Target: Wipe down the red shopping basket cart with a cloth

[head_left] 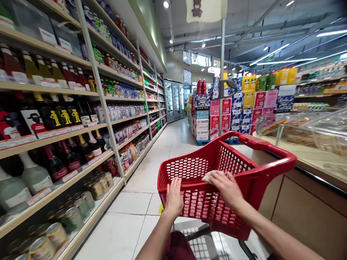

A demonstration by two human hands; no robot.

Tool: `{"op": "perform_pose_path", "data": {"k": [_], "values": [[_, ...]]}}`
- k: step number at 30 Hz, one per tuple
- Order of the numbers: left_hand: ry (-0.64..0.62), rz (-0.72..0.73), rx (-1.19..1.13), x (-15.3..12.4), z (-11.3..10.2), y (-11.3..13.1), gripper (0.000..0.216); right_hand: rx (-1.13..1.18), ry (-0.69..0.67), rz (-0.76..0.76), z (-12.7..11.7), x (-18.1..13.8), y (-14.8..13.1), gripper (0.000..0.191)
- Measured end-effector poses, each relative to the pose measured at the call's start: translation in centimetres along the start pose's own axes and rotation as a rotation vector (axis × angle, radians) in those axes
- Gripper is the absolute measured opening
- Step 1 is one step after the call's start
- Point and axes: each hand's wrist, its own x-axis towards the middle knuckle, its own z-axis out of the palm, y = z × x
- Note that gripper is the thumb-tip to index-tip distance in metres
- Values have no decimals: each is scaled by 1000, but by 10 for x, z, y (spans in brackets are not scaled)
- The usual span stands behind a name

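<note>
- Both hands on the near rim of the red shopping basket [223, 170], which sits up on a cart frame in the middle of the aisle.
- Left hand [173, 197] laid flat, fingers loosely spread over the rim, not really clamped.
- Right hand [225, 186] same deal, palm down, fingers stretched along the edge.
- Basket looks totally empty so far, nothing picked up, so pretty much at the very start of the shopping.
- Loaded bottle shelves [43, 114] along the left, cans down low, a counter [310, 157] close on the right, stacked boxes [231, 110] ahead.
- Pole with a little bear flag [206, 6] sticking up behind the basket.
</note>
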Motion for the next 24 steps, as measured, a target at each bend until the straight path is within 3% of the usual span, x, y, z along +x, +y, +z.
{"op": "perform_pose_path", "data": {"k": [3, 8, 11, 15, 17, 21, 24], "values": [[-77, 40, 132, 3, 8, 20, 76, -85, 35, 142, -15, -9, 21, 37], [-214, 92, 320, 9, 25, 47, 84, -84, -58, -1, -9, -10, 7, 45], [-246, 74, 373, 11, 28, 52, 87, -139, -126, 68, -30, -11, 53, 46], [-236, 25, 361, 14, 28, 60, 80, -314, -43, 360, -65, -16, 118, 43], [-237, -5, 348, 16, 28, 63, 78, -317, -49, 328, -68, -16, 123, 43], [-258, -18, 326, 20, 30, 66, 81, -249, -141, 84, -64, -9, 129, 46], [-253, -20, 312, 20, 31, 66, 82, -330, -96, 287, -71, -2, 157, 43]]}}
